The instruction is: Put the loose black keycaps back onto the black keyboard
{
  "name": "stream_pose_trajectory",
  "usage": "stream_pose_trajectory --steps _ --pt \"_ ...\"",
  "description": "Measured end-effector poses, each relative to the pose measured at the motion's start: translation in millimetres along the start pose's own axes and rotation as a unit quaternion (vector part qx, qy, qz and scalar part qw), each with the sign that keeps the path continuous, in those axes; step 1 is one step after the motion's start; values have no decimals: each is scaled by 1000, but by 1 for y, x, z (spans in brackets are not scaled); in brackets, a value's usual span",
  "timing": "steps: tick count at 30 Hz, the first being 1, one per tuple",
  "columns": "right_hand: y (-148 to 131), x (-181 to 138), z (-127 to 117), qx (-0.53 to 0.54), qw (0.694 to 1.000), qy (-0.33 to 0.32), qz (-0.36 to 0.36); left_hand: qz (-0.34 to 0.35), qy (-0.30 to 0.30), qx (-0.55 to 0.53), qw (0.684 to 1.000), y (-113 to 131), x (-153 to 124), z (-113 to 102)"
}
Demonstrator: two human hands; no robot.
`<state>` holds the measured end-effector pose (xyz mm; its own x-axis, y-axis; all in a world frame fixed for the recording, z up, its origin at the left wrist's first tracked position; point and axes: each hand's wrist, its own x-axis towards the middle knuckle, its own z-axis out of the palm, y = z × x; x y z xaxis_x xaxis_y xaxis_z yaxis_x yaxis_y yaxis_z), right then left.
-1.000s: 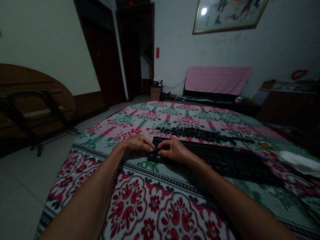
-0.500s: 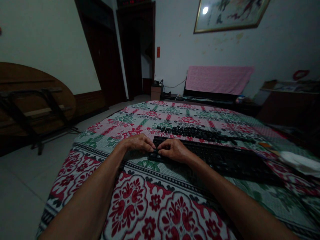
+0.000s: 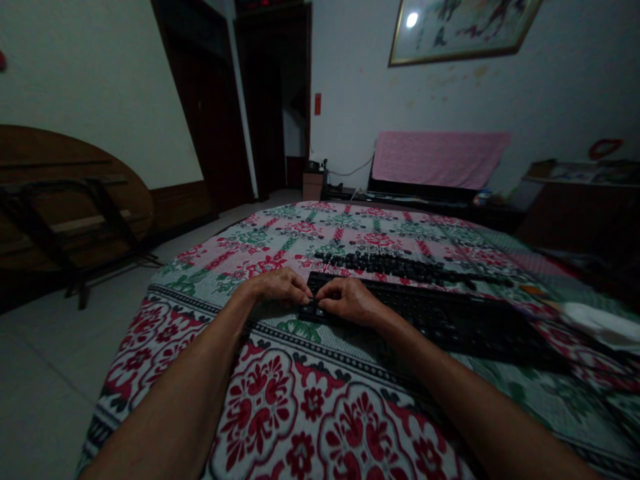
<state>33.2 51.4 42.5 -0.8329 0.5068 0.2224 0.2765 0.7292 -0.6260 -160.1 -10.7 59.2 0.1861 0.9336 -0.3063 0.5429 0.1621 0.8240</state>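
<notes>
A black computer keyboard [image 3: 480, 323] lies at a slant on the patterned tablecloth, its left end nearest the middle of the view. My left hand [image 3: 280, 285] bends over that left end, thumb and fingers pinched together at the keys. From the other side my right hand [image 3: 350, 301] covers part of the keyboard, its thumb and forefinger closed close to the left fingertips. Whatever small dark piece may sit between the fingertips is too dim to make out. Behind the keyboard stretches a long strip of loose black keycaps [image 3: 400, 265], lying on the cloth.
The floral tablecloth [image 3: 280, 427] covers a large table. A white, cloth-like item [image 3: 600, 323] and dark cables lie to the right of the keyboard. At left a folded round table [image 3: 75, 173] leans on the wall. A pink cloth [image 3: 440, 159] drapes over something at the back.
The view has shifted very slightly. Both hands stay at the keyboard's left end, with only a tiny movement of the fingers.
</notes>
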Motion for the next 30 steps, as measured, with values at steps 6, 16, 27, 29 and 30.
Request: stream_pose_trajectory --steps 6,16,27,29,30 --pt "-1 0 0 7 1000 -3 0 -10 -3 -6 1000 3 -1 1" --pt "1 1 0 22 1000 -9 6 -2 3 4 1000 1 1 1" --pt "2 1 2 3 1000 0 -3 1 3 3 1000 -2 3 0" --pt "3 1 2 2 1000 2 -7 1 -2 6 1000 -2 3 -1" --pt "3 1 2 2 1000 2 -9 2 -7 6 1000 -2 3 -1"
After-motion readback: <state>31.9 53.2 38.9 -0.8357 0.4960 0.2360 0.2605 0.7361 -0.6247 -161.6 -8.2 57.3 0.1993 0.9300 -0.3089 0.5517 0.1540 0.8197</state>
